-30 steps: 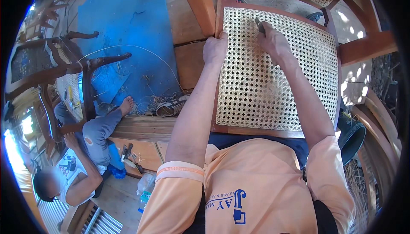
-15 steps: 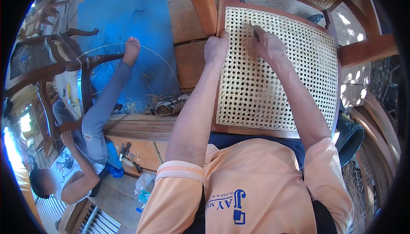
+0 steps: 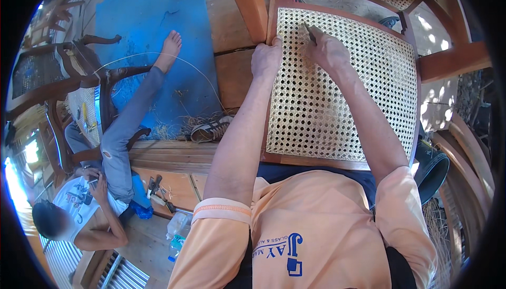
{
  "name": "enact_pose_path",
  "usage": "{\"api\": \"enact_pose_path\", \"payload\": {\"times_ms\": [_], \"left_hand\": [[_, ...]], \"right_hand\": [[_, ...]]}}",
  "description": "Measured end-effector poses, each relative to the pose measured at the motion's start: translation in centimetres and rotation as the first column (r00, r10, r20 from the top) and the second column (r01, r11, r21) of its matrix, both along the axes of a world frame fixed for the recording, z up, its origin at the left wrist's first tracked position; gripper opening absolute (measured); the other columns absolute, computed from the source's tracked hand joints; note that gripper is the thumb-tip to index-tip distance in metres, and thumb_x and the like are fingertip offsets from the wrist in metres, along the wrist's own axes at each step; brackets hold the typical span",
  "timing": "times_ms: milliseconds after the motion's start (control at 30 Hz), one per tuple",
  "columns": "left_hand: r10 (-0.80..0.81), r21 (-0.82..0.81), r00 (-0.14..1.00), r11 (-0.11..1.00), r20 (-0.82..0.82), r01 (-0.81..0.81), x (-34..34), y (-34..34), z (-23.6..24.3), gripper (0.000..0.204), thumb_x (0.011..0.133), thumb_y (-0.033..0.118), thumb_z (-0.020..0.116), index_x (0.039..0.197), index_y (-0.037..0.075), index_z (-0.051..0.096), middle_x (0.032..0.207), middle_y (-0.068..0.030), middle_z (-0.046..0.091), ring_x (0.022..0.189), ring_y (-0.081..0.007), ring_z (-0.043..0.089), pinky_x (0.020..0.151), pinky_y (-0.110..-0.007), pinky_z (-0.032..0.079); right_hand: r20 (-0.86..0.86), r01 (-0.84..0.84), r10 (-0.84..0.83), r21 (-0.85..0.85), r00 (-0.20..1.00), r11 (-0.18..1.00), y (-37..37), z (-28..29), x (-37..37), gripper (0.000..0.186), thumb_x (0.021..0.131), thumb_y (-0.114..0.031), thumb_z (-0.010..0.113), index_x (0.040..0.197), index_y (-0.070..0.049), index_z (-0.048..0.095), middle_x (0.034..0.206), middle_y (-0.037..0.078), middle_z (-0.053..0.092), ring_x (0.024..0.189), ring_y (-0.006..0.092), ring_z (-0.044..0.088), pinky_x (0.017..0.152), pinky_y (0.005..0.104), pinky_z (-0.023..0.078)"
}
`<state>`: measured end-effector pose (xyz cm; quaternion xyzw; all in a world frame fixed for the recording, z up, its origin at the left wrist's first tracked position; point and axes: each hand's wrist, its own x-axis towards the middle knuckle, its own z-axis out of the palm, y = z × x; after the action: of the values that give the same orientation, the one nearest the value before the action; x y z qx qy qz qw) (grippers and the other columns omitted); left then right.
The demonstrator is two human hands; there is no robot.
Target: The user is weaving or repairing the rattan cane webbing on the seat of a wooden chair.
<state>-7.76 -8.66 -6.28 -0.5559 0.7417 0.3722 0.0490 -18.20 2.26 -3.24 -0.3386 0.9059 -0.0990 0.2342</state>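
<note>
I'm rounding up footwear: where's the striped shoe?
In the head view, the striped shoe lies left of centre, beside the person's left forearm, near the blue sheet's lower edge.

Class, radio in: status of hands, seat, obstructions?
Left hand at left edge of seat. Right hand holding tool over it. Right forearm hiding some weave.

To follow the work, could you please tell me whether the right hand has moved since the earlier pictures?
Yes; the right hand has shifted left across the woven cane seat, toward its left edge.
</note>
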Motion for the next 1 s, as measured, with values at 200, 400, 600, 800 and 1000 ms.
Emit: {"api": "enact_pose_path", "payload": {"times_ms": [200,400,600,800,1000], "left_hand": [[0.02,-0.003,1.0,1.0,-0.001,-0.02,0.1,0.1,0.1,0.067,0.08,0.052,0.041,0.096,-0.012,0.055,0.096,-0.0311,0.056,0.096,-0.0399,0.055,0.085,-0.043,0.042],[0.012,0.001,1.0,1.0,-0.003,-0.012,0.1,0.1,0.6,0.066,0.081,0.051,0.041,0.096,-0.012,0.055,0.096,-0.0311,0.056,0.096,-0.0397,0.055,0.084,-0.043,0.042],[0.059,0.108,0.998,0.992,0.01,-0.06,-0.2,0.2,1.7,0.068,0.08,0.05,0.045,0.104,-0.014,0.052,0.108,-0.0318,0.051,0.107,-0.0372,0.049,0.092,-0.038,0.037],[0.018,0.022,1.0,1.0,0.014,-0.019,0.1,0.0,0.5,0.065,0.081,0.049,0.042,0.099,-0.012,0.054,0.1,-0.0304,0.056,0.099,-0.0386,0.054,0.086,-0.042,0.041],[-0.007,0.026,1.0,1.0,0.022,0.006,0.3,-0.4,-0.4,0.064,0.081,0.049,0.042,0.102,-0.01,0.054,0.101,-0.0304,0.055,0.1,-0.0391,0.053,0.088,-0.042,0.041]], "right_hand": [[0.06,0.002,-0.001,-0.017,0.998,1.0,-0.4,0.2,-0.1,0.04,0.081,-0.025,0.051,0.119,-0.013,0.048,0.089,0.017,0.062,0.081,0.03,0.061,0.072,0.0391,0.049],[0.071,-0.049,0.048,0.023,0.996,0.999,-0.7,1.2,0.0,0.043,0.081,-0.027,0.051,0.121,-0.013,0.046,0.09,0.017,0.062,0.082,0.0293,0.061,0.073,0.0381,0.049],[0.005,-0.075,0.075,-0.034,0.997,0.997,-0.4,-0.6,0.8,0.039,0.083,-0.027,0.049,0.118,-0.01,0.047,0.083,0.017,0.063,0.075,0.0298,0.062,0.068,0.0376,0.05],[0.064,0.039,-0.05,0.158,0.997,0.987,-0.7,0.9,-0.2,0.037,0.086,-0.026,0.044,0.119,-0.01,0.045,0.083,0.016,0.063,0.074,0.0263,0.063,0.066,0.0378,0.051],[0.066,-0.035,0.035,-0.009,0.997,0.999,-1.3,1.3,1.4,0.037,0.086,-0.025,0.044,0.119,-0.009,0.046,0.088,0.016,0.063,0.078,0.026,0.063,0.07,0.0379,0.05]]}}
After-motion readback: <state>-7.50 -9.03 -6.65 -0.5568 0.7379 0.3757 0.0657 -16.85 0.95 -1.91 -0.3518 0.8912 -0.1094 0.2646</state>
